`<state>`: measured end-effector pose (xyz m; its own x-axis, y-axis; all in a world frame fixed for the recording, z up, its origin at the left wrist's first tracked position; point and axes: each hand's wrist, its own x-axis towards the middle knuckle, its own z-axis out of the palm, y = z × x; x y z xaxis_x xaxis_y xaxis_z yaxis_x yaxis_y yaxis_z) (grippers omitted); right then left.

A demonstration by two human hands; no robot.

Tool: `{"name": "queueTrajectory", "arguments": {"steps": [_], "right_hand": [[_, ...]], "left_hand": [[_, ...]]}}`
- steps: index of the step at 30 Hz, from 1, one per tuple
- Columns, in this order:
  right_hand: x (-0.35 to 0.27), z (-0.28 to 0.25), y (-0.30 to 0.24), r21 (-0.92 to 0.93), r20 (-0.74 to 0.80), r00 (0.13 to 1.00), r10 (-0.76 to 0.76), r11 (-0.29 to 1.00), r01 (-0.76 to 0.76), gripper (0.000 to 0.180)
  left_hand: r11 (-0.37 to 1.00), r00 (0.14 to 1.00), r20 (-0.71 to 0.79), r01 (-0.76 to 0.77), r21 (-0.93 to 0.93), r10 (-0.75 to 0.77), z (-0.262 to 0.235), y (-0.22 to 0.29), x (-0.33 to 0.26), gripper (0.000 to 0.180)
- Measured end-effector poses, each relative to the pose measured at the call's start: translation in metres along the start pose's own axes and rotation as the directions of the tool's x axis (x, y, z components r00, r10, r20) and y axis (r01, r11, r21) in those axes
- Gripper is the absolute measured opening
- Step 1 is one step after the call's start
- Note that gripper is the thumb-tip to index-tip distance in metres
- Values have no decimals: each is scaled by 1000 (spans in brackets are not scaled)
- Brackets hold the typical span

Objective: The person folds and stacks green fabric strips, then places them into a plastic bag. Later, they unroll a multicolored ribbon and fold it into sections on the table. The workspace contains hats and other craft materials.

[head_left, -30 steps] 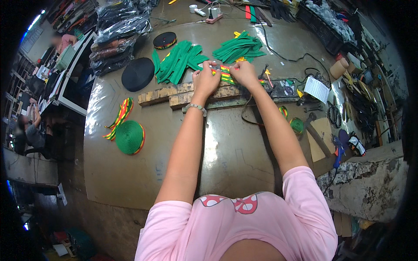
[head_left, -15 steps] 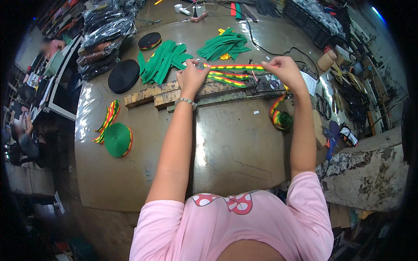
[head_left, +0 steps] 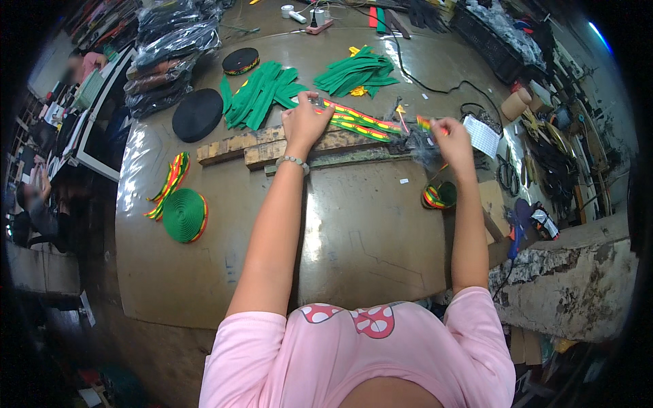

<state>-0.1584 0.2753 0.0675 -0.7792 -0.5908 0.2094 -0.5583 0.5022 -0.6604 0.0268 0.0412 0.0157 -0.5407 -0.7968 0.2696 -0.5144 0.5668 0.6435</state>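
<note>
My left hand pinches the end of a cut red, yellow and green striped strap above the wooden blocks. Off to the right, my right hand grips the free end of the striped webbing, which runs down to a small roll on the table. A beaded bracelet sits on my left wrist. Several cut striped pieces lie between my hands.
Two piles of green strips lie beyond the blocks. A black roll, a green roll and a striped roll lie at left. Tools, cables and a paper sheet crowd the right; another person sits far left.
My hands started close together on the strap, then spread apart. The right hand moved right and now holds a separate webbing end, while the left keeps the cut piece.
</note>
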Motion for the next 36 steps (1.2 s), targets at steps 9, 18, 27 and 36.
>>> {"name": "queueTrajectory", "arguments": {"steps": [9, 18, 27, 36], "right_hand": [[34, 119, -99, 61, 98, 970, -221, 974, 216, 27], [48, 144, -86, 28, 157, 962, -223, 975, 222, 30], [27, -7, -57, 13, 296, 933, -205, 977, 211, 33], [14, 26, 57, 415, 549, 830, 95, 832, -369, 22]], "left_hand": [[987, 994, 41, -95, -133, 101, -3, -16, 1, 58], [991, 999, 10, 37, 131, -38, 3, 6, 2, 75], [991, 996, 70, 38, 125, -47, 4, 2, 5, 77], [992, 999, 38, 16, 124, -21, 3, 4, 2, 76]]}}
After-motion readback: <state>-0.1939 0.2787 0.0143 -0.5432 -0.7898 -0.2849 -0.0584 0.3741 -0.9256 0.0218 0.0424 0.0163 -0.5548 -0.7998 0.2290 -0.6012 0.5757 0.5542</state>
